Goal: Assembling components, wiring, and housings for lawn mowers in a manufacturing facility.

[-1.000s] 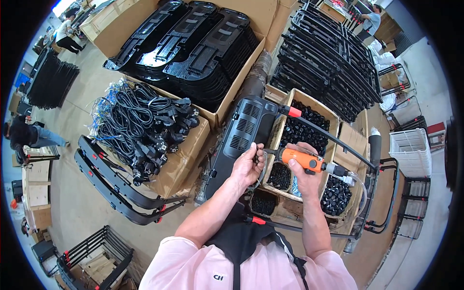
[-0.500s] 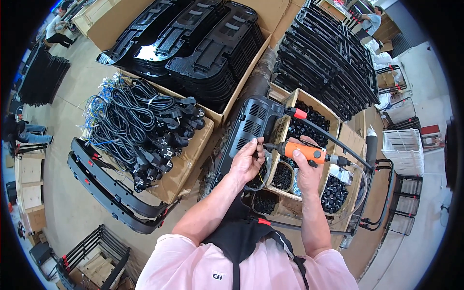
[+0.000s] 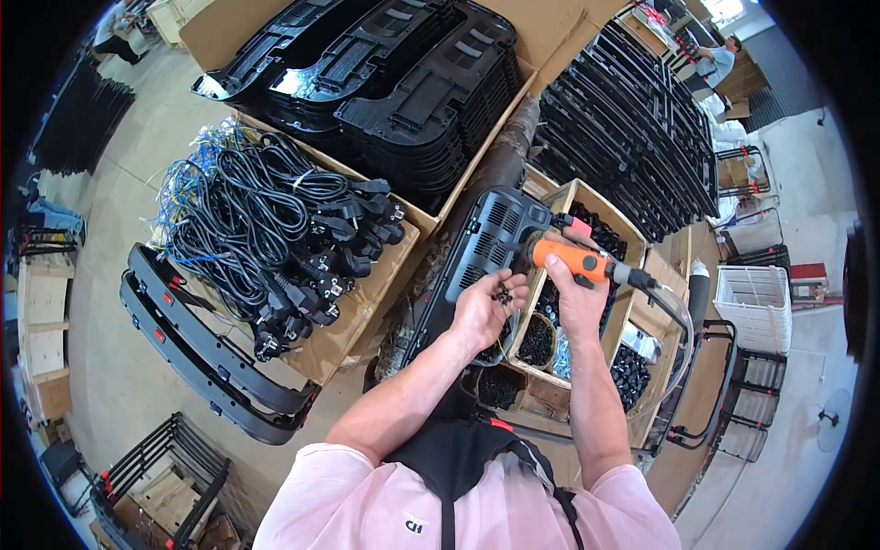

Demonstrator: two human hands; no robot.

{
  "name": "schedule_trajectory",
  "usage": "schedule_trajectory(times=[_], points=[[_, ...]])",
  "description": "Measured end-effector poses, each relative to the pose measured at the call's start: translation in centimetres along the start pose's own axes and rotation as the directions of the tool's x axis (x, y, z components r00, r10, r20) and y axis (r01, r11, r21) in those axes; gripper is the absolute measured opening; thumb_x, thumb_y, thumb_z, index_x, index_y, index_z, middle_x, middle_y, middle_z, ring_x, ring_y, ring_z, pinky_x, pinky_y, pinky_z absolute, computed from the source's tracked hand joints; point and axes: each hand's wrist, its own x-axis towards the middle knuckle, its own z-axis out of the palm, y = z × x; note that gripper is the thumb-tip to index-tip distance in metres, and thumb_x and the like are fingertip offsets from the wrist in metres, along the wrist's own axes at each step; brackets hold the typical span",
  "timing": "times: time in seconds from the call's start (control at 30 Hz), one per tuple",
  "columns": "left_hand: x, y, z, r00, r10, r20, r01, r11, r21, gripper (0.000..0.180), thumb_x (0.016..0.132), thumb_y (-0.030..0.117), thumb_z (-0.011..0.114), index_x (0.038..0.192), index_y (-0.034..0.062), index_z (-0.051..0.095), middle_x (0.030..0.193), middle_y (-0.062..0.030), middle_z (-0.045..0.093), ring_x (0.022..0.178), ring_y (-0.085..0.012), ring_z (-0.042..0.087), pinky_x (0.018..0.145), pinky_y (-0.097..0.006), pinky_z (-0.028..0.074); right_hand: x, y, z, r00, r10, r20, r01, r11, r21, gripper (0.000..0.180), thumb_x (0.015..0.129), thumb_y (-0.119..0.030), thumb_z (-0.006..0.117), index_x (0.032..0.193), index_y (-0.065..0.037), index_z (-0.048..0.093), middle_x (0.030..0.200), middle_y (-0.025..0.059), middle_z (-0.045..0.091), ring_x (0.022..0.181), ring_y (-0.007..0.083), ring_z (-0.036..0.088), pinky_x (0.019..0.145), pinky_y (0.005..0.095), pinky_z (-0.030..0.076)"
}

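My right hand (image 3: 577, 298) is wrapped round an orange air screwdriver (image 3: 570, 258) with a hose at its rear end. The driver's front end points left at the slotted black plastic housing (image 3: 491, 240); its tip is blurred, so I cannot tell whether it touches. Just below, my left hand (image 3: 484, 313) is turned palm up with its fingers half curled. Several small dark screws (image 3: 503, 295) lie in that palm. A black tubular frame with a red sleeve (image 3: 577, 225) runs beside the housing, partly behind the driver.
A wooden parts tray (image 3: 632, 215) holds black fittings and a tub of dark screws (image 3: 535, 341). Left of the housing, black power cords (image 3: 275, 211) are heaped on a carton. Stacked black covers (image 3: 412, 101) fill a large box beyond. Black tube frames (image 3: 632, 119) are piled at far right.
The driver has moved up and leftward to the housing. My left hand has moved down slightly, away from the driver tip, and its fingers have loosened, showing the screws.
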Motion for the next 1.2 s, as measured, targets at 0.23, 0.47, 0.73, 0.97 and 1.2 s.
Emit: schedule_trajectory(times=[0.23,0.47,0.73,0.97,1.2], points=[[-2.1,0.2,-0.9,0.998,-0.015,0.067,0.002,0.981,0.196,0.03,0.115,0.029,0.051,0.121,0.002,0.063,0.106,-0.0087,0.072,0.089,-0.0142,0.07,0.079,-0.031,0.061,4.8,1.3,3.1,0.995,-0.036,0.088,0.049,0.988,-0.147,0.052,0.092,-0.008,0.08,0.137,0.003,0.058,0.125,0.017,0.074,0.116,0.0207,0.069,0.108,0.0375,0.053],[-2.5,0.6,-1.5,0.997,0.02,0.078,-0.038,0.973,0.227,0.031,0.113,0.028,0.056,0.126,0.0035,0.069,0.108,-0.0041,0.073,0.092,-0.0119,0.07,0.08,-0.027,0.06,6.0,1.4,4.4,0.994,-0.011,0.109,0.035,0.975,-0.221,0.054,0.09,-0.012,0.083,0.136,0.003,0.061,0.123,0.015,0.075,0.112,0.0204,0.071,0.105,0.0367,0.054],[-2.2,1.1,-2.2,0.994,0.051,0.096,-0.076,0.955,0.286,0.028,0.11,0.021,0.061,0.132,0.0028,0.066,0.101,-0.003,0.076,0.082,-0.01,0.071,0.069,-0.024,0.057,6.5,1.0,4.9,0.984,-0.013,0.179,0.053,0.974,-0.222,0.051,0.09,-0.012,0.082,0.135,0.003,0.062,0.122,0.0151,0.075,0.112,0.0203,0.071,0.105,0.0361,0.055],[-2.8,1.1,-1.9,0.991,0.108,0.074,-0.126,0.941,0.313,0.024,0.109,0.019,0.063,0.127,0.003,0.066,0.101,-0.0058,0.076,0.075,-0.0093,0.07,0.065,-0.022,0.057,8.7,0.4,6.2,0.967,0.012,0.255,0.093,0.914,-0.395,0.048,0.085,-0.018,0.086,0.127,-0.003,0.069,0.113,0.009,0.078,0.106,0.0164,0.073,0.098,0.033,0.056],[-2.8,1.6,-2.2,0.992,0.103,0.071,-0.117,0.966,0.23,0.026,0.11,0.018,0.061,0.128,0.0003,0.066,0.093,-0.003,0.073,0.074,-0.0081,0.067,0.064,-0.022,0.057,9.4,-0.1,6.5,0.961,0.001,0.277,0.131,0.88,-0.457,0.046,0.083,-0.023,0.087,0.124,-0.005,0.072,0.107,0.0053,0.079,0.1,0.0149,0.074,0.094,0.0323,0.057]])
